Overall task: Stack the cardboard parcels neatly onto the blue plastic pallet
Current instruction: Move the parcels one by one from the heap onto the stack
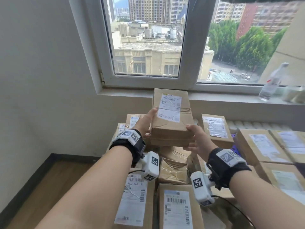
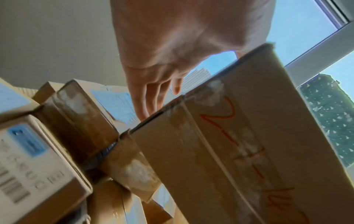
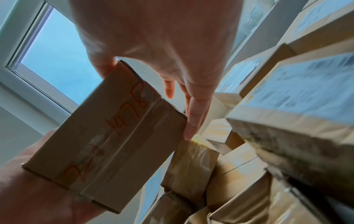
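Your left hand (image 1: 146, 123) is clamping the parcel's (image 1: 171, 116) 9 o'clock edge, thumb on top; your right hand (image 1: 197, 139) is gripping its 4 o'clock corner, fingers underneath. You're holding it tilted above the stacked boxes (image 1: 176, 202). Risk: that light corner grip is likely letting it slide, toppling the uneven pile.

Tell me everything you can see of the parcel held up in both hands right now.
The held parcel is a flat brown cardboard box, creased and sealed with clear tape. A white shipping label with a barcode covers its upper face; red handwriting runs along the taped underside. It is lifted clear above the pile of parcels, tilted toward the window. The left hand grips its left edge, the right hand its near right corner.
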Available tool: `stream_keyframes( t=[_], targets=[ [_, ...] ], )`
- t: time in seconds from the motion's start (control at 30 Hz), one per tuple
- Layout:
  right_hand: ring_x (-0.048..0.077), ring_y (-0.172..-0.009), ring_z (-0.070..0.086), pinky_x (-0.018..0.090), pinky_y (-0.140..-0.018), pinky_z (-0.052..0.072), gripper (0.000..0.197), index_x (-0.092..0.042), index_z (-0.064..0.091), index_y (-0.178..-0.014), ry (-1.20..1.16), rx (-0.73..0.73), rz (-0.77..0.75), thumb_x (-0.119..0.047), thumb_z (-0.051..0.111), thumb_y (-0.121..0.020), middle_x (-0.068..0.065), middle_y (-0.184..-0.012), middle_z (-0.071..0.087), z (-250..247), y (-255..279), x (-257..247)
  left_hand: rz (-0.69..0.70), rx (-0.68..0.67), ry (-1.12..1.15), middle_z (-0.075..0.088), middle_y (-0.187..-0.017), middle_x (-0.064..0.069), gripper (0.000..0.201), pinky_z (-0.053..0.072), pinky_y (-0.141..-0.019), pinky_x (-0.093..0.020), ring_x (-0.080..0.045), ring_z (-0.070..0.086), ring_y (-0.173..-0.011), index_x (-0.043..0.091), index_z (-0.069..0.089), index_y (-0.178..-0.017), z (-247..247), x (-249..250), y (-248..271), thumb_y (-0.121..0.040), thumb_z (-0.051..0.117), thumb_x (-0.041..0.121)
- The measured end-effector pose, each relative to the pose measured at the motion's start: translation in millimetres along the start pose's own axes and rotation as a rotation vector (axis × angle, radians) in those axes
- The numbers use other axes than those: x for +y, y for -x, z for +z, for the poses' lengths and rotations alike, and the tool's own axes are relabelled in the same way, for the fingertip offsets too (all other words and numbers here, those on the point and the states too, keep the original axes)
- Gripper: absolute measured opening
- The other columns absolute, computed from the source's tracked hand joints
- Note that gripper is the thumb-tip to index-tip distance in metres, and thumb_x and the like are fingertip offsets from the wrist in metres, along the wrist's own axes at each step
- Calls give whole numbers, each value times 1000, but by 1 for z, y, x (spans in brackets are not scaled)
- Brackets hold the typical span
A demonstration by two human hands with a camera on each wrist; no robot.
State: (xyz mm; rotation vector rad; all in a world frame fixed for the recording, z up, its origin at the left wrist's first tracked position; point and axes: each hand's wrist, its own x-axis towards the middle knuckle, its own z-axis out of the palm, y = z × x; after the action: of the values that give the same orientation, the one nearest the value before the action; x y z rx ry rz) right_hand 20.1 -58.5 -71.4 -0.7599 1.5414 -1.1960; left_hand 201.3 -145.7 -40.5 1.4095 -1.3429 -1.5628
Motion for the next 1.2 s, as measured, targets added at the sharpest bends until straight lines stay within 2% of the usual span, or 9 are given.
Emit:
stream_keyframes(
  t=[0.13,0.27,0.37,0.53,0.63,0.77,0.87,1.07,1.2],
  targets=[
    [28,-98,64,44,-88,56,48,-19,50,-120,-7,-22,-20,-46,58,-81,11,-112,59,-42,18,-2,13,-76,9,70,-102,-2,67,51,-95,-38,-20,67,-93,17,63,-118,41,4,13,-75,62,68],
    [23,-86,61,36,-79,50,36,-15,51,-116,7,-32,-33,-40,55,-90,7,-98,57,-94,36,0,26,-130,52,71,-80,0,29,53,-63,-22,-10,68,-66,19,64,-91,88,2,23,-90,59,48],
    [23,-85,59,37,-81,47,37,-17,53,-109,29,-42,-49,-44,57,-84,5,-96,56,-138,53,3,10,-165,76,71,-97,-7,40,53,-67,-27,-17,68,-76,20,66,-96,131,-1,32,-78,66,56],
    [21,-93,58,41,-87,46,40,-23,54,-104,51,-9,-66,-50,57,-75,3,-102,57,-214,80,8,70,-125,62,68,-66,6,23,49,-47,-14,-3,64,-49,15,62,-93,209,2,69,-96,53,35],
    [23,-100,58,46,-95,45,53,-22,55,-109,69,-12,-74,-56,54,-68,2,-107,59,-262,95,12,81,-123,66,67,-54,12,21,48,-48,-16,-1,62,-46,17,61,-90,258,2,89,-96,52,35],
    [23,-115,57,48,-101,43,66,-23,53,-126,114,27,-75,-64,54,-75,1,-124,61,-327,111,20,50,-179,105,67,-87,-3,41,49,-50,-20,-10,66,-60,6,57,-118,323,0,108,-91,57,37],
    [20,-113,56,44,-91,47,51,-26,50,-124,103,46,-64,-61,53,-87,-2,-123,59,-369,119,25,0,-226,95,66,-104,-8,74,52,-69,-31,-22,64,-86,9,56,-127,366,-2,119,-65,64,48],
    [24,-114,62,55,-100,47,80,-30,57,-125,27,145,-34,-76,66,-61,-1,-123,65,-455,124,40,-9,-331,66,57,-90,-6,31,48,-77,-33,-21,54,-85,15,55,-104,450,-2,145,-76,58,29],
    [20,-106,65,39,-83,53,71,-28,57,-124,3,236,14,-72,62,-69,0,-118,68,-491,123,51,-43,-468,-38,58,-88,-2,46,45,-66,-28,-20,55,-83,20,55,-104,485,-4,147,-58,51,22]
  ],
)
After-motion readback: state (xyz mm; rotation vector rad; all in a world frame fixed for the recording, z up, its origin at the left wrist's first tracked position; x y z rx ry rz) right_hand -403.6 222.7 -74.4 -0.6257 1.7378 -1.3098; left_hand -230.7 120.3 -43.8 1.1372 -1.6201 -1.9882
